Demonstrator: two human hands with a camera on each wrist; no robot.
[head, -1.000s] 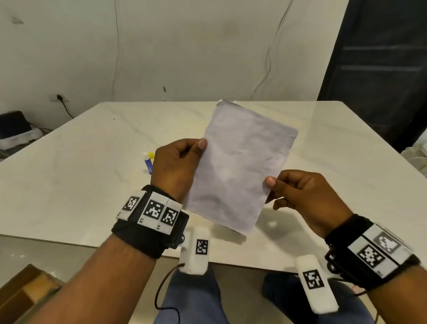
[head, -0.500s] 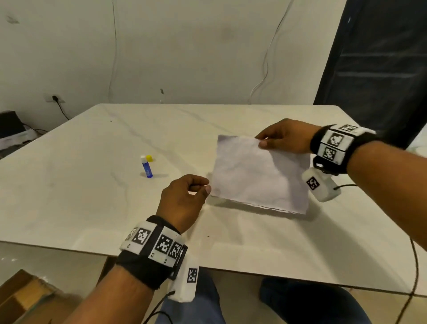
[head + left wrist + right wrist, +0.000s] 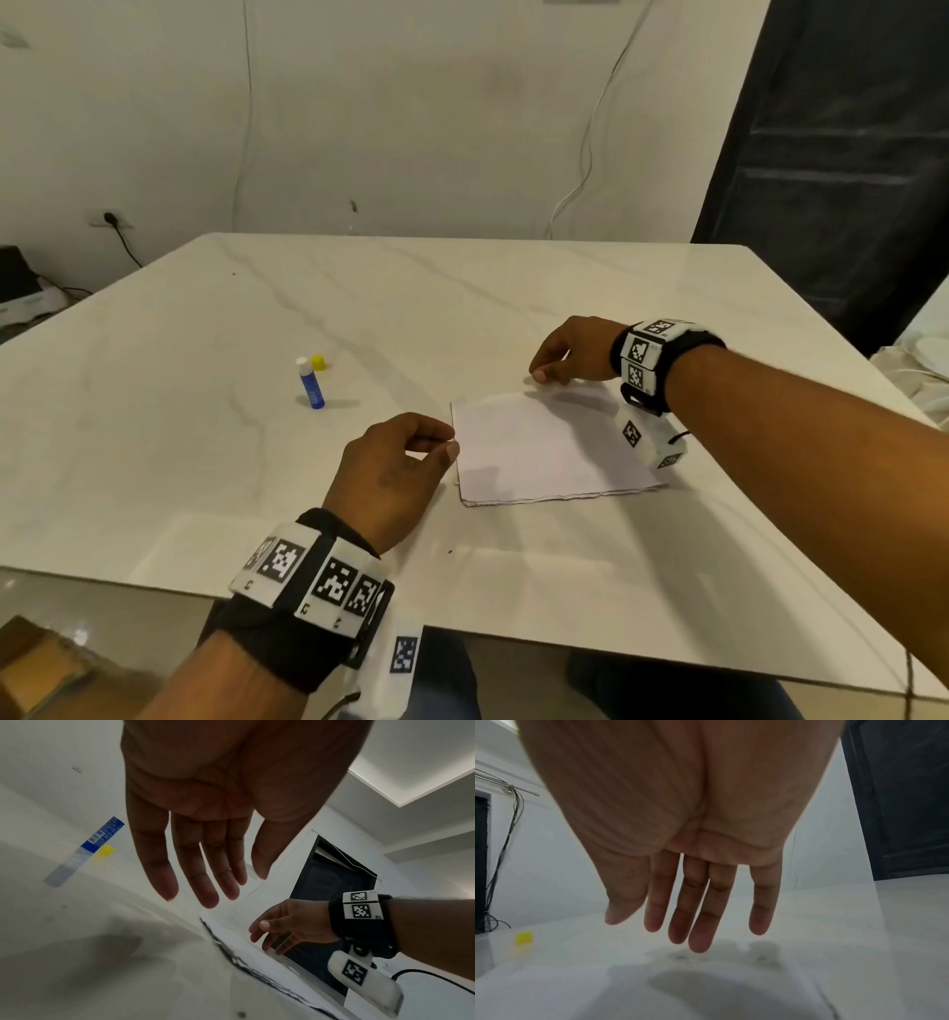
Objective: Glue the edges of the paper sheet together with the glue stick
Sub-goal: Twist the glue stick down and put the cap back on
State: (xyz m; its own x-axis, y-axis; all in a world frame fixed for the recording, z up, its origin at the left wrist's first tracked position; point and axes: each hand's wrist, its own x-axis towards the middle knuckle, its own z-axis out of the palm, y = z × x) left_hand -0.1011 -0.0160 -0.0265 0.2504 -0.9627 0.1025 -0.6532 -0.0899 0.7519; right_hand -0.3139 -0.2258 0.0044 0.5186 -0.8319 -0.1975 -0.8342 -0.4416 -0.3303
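Note:
The paper sheet (image 3: 544, 452) lies flat on the white marble table (image 3: 257, 462), a little right of centre. My left hand (image 3: 441, 444) hovers just off the sheet's left edge, fingers relaxed and holding nothing. In the left wrist view its fingers (image 3: 205, 882) are straight and apart. My right hand (image 3: 554, 367) is just beyond the sheet's far edge, empty, fingers straight in the right wrist view (image 3: 698, 923). The blue glue stick (image 3: 310, 385) stands upright to the left, uncapped, its yellow cap (image 3: 319, 362) on the table behind it.
The table's near edge (image 3: 462, 632) runs just in front of my left wrist. A cardboard box (image 3: 36, 663) sits on the floor at the lower left. Cables hang down the wall behind, and a dark curtain is at the right.
Both hands held the sheet up in the air, then lowered it flat onto the table. Both have now let go, the right hand drawing back past the far edge.

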